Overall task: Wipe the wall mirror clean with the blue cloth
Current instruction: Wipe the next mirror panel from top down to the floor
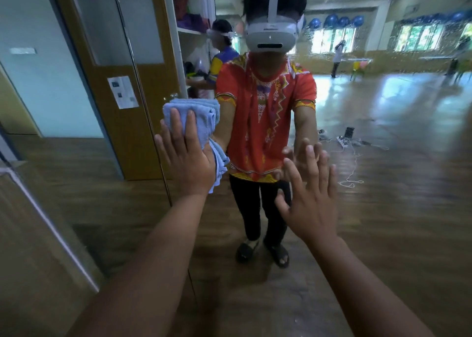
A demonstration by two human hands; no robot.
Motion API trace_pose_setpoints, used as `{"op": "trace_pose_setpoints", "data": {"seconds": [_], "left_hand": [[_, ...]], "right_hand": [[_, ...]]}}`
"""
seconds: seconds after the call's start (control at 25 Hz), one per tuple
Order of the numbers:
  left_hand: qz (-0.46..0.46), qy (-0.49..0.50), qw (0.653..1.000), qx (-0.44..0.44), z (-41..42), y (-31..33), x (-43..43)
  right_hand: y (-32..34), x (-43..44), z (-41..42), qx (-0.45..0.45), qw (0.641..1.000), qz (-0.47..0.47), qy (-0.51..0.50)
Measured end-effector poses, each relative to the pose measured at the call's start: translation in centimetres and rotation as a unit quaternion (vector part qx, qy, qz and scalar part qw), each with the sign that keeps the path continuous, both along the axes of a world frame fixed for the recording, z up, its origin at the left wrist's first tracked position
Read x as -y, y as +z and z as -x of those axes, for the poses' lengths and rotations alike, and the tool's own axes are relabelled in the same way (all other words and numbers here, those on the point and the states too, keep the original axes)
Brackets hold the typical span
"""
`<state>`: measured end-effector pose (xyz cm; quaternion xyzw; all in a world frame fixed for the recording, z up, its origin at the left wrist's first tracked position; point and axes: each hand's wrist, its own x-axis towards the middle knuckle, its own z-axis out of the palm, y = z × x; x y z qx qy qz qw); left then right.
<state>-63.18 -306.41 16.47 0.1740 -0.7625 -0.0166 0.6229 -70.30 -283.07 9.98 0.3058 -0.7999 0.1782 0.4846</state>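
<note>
Head view: folded pale-blue cloth [203, 113] under flat left hand [187, 158], droplet-speckled mirror [396, 122]

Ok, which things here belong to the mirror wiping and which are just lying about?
Job: blue cloth, left hand pressing it, right hand open, wall mirror.
Lying about: paper notice on the door, floor cables, blue balls.

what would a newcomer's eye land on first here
The left hand presses a folded blue cloth flat against the wall mirror, left of centre. Dead centre the glass reflects a red patterned shirt and white headset. The right hand is spread open at the glass, lower right, and droplets streak the mirror's upper right.
</note>
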Motion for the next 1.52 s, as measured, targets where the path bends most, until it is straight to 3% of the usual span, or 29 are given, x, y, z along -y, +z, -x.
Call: {"op": "trace_pose_setpoints", "data": {"seconds": [0.4,0.72,1.0,1.2,1.52], "left_hand": [[0.044,0.029,0.999,0.005,0.3,-3.9,0.5],[0.043,0.020,0.998,0.045,0.0,-20.0,-1.0],[0.012,-0.006,1.000,0.021,0.0,-24.7,-1.7],[0.019,-0.019,1.000,0.006,-0.6,-27.8,-1.7],[0.064,-0.059,0.996,0.016,-0.6,-32.4,-0.6]], "right_hand": [[-11.4,0.3,-0.5,0.022,0.999,-0.017,0.017],[-22.4,0.1,0.4,0.004,0.999,0.002,0.039],[-31.1,0.7,0.4,0.001,0.998,0.028,0.062],[-34.2,0.8,1.0,-0.027,0.996,0.017,0.086],[-36.2,0.5,1.1,-0.042,0.998,0.027,0.039]]}}
